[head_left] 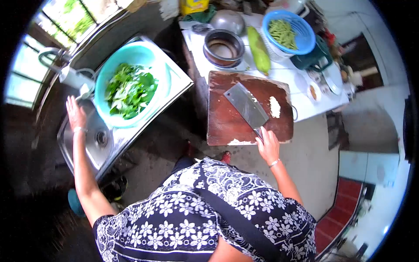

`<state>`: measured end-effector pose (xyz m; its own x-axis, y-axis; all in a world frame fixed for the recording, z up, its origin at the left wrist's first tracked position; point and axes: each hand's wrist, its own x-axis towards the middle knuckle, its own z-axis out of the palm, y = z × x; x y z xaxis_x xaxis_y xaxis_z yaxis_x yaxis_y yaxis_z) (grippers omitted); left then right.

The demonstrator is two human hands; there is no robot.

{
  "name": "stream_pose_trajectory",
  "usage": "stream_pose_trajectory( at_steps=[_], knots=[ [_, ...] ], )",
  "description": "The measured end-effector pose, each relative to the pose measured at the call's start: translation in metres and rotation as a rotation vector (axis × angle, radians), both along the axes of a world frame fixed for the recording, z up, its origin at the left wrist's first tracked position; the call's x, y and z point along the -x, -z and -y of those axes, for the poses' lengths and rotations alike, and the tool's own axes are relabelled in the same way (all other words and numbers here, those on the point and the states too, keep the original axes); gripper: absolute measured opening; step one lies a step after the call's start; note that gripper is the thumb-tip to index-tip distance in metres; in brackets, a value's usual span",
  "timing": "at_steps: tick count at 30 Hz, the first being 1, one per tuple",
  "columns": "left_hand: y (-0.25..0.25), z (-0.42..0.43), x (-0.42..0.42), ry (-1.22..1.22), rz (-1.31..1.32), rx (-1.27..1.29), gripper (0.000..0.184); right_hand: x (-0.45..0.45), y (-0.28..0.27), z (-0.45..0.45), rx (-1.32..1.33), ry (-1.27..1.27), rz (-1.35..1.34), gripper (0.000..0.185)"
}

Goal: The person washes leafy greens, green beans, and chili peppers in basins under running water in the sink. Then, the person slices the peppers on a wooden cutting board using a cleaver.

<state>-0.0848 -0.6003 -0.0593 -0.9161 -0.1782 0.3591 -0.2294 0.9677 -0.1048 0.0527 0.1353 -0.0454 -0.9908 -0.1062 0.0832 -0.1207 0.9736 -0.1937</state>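
My right hand (269, 146) is closed around the handle of a cleaver (246, 105), whose broad blade lies over the dark wooden cutting board (222, 126). To the right of the blade is a small pile of white chopped bits (274, 107). My left hand (76, 114) reaches over the left side of the metal sink (94, 150), fingers stretched out and holding nothing I can see. Near it are the tap's white fitting (75, 78) and a turquoise basin (101, 94) full of green leaves (131, 89).
Behind the board stand a dark pot (224, 61), a long green gourd (259, 50) and a blue basket (307, 37) of green beans (283, 34). A small bowl (314, 92) sits at the table's right. Floor (301, 161) separates sink and table.
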Motion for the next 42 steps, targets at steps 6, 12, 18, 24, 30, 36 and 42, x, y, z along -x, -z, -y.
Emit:
stream_pose_trajectory(
  at_steps=[6,12,18,24,30,36,42],
  knots=[
    [0.038,0.01,-0.004,0.008,0.035,-0.184,0.056,-0.001,-0.008,0.012,-0.165,0.04,0.016,0.043],
    [0.063,0.034,0.002,-0.036,-0.038,-0.376,0.059,0.013,-0.018,0.017,-0.109,0.052,-0.046,0.034],
    [0.093,0.044,0.008,-0.082,0.017,-0.569,0.062,0.081,-0.056,-0.006,0.268,0.352,-0.063,0.027],
    [0.088,0.054,0.014,-0.064,0.157,-0.707,0.068,0.215,-0.055,-0.11,0.811,0.552,-0.056,0.039],
    [0.03,-0.045,-0.018,-0.303,0.01,-0.592,0.054,0.345,-0.06,-0.201,1.289,0.736,0.056,0.056],
    [0.027,-0.115,-0.034,-0.196,0.004,-0.676,0.049,0.41,-0.026,-0.256,1.572,0.779,0.196,0.055],
    [0.062,-0.149,0.022,-0.188,0.264,-0.86,0.092,0.399,-0.022,-0.243,1.483,0.885,0.133,0.05]
  ],
)
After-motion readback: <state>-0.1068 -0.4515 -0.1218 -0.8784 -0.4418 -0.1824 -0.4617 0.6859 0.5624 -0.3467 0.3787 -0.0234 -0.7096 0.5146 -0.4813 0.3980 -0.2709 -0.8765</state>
